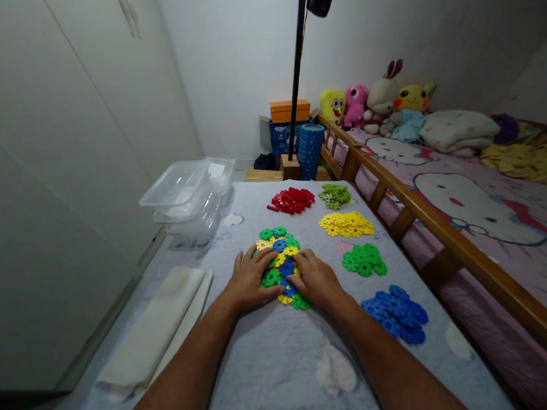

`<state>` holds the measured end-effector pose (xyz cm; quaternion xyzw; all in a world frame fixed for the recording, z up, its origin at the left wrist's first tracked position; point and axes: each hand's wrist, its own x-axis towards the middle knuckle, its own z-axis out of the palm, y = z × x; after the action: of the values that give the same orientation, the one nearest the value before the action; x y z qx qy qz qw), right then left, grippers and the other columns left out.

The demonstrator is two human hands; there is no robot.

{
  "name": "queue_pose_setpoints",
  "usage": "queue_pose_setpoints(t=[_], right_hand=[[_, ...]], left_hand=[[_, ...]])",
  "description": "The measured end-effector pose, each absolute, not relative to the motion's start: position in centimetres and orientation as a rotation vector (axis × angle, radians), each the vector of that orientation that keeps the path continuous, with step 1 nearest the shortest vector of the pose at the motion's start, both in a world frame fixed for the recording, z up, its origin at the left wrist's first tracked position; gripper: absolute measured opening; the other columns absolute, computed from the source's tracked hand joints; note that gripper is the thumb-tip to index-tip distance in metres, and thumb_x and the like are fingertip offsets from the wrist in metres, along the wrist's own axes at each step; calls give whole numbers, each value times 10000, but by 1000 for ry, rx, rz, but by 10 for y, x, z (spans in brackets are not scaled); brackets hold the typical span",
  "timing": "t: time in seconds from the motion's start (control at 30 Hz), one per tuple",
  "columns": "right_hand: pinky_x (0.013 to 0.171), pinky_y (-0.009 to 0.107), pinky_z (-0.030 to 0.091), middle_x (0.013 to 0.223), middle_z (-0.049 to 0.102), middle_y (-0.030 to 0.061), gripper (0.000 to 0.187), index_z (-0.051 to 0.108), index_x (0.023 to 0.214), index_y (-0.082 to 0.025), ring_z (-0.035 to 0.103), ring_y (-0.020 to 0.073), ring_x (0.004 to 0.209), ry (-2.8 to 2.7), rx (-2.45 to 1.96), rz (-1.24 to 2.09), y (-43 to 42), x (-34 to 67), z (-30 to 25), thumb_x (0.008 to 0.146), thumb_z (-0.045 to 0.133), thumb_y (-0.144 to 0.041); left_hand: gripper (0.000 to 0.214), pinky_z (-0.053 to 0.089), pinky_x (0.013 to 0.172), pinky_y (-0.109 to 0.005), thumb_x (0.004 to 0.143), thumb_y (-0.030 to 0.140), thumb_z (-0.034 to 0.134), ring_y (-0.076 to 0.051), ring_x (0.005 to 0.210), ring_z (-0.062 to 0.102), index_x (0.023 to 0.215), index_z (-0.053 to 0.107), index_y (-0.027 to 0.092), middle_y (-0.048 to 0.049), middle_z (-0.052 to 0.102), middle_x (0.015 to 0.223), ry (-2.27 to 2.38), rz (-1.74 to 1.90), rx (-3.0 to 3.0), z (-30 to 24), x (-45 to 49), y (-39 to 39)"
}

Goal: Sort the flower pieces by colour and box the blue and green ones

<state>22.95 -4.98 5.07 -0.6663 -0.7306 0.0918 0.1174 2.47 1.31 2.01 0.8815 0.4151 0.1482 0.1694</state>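
A flat cluster of joined plastic snowflake discs [280,258], green, blue and yellow, lies on the grey quilted table cover [274,359]. My left hand [250,278] rests on its left side, fingers curled onto the discs. My right hand [316,280] presses on its right side, fingers bent over the pieces. Both hands touch the cluster from the near edge. Sorted piles lie to the right: red discs [293,200], light green discs [334,195], yellow discs [346,224], green discs [364,260] and blue discs [396,313].
Stacked clear plastic tubs [189,196] stand at the back left. A folded white cloth [158,328] lies on the left. A wooden bed rail [437,224] runs along the right, with plush toys [375,101] behind. A black pole [297,60] rises at the back.
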Motion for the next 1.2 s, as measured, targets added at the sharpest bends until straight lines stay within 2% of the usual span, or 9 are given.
queue_pose_setpoints(t=[0.13,0.33,0.57,0.7,0.9,1.07,1.2], right_hand=[[910,337,493,1264,595,113,388,618,1244,-197,589,244,1127,-2103,-1821,243,-49,230,43,899,644,-373],[947,362,455,1174,636,92,245,705,1131,-231,552,242,1086,-2038,-1696,169,-46,230,34,917,603,-296],[989,435,371,1258,578,99,368,708,1181,-274,467,286,1148,-1958,-1694,65,-43,227,25,829,727,-378],[980,435,345,1238,585,84,278,743,1105,-300,450,285,1154,-1972,-1658,51,-43,225,25,833,746,-356],[991,413,324,1187,619,58,130,776,983,-304,446,254,1135,-1969,-1601,-3,-42,228,29,913,667,-288],[981,388,359,1135,636,65,193,759,991,-269,477,238,1114,-1892,-1581,43,-43,236,36,965,567,-277],[946,365,413,1006,666,71,258,727,978,-226,546,220,1017,-1785,-1545,150,-42,241,43,987,473,-266]], left_hand=[[863,203,1169,-683,723,651,746,-420,1464,304,1449,495,259,-138,483,1522,1063,511,2494,17,24,13],[996,328,1192,-503,690,589,807,-343,1450,371,1506,392,194,-196,339,1584,962,717,2390,13,23,15],[951,327,1173,-559,688,608,796,-375,1419,397,1468,444,192,-200,399,1537,1085,744,2394,11,19,15],[874,342,1159,-554,731,577,767,-367,1391,431,1454,468,188,-196,436,1515,1089,711,2402,11,18,15],[815,357,1147,-551,743,580,748,-363,1379,445,1422,513,195,-185,475,1494,1087,701,2415,11,19,14],[824,336,1165,-546,752,594,735,-362,1398,424,1431,503,187,-189,454,1508,1098,689,2402,12,19,13],[796,352,1162,-536,754,575,736,-358,1387,441,1426,512,213,-168,459,1508,1109,717,2392,13,18,13]])
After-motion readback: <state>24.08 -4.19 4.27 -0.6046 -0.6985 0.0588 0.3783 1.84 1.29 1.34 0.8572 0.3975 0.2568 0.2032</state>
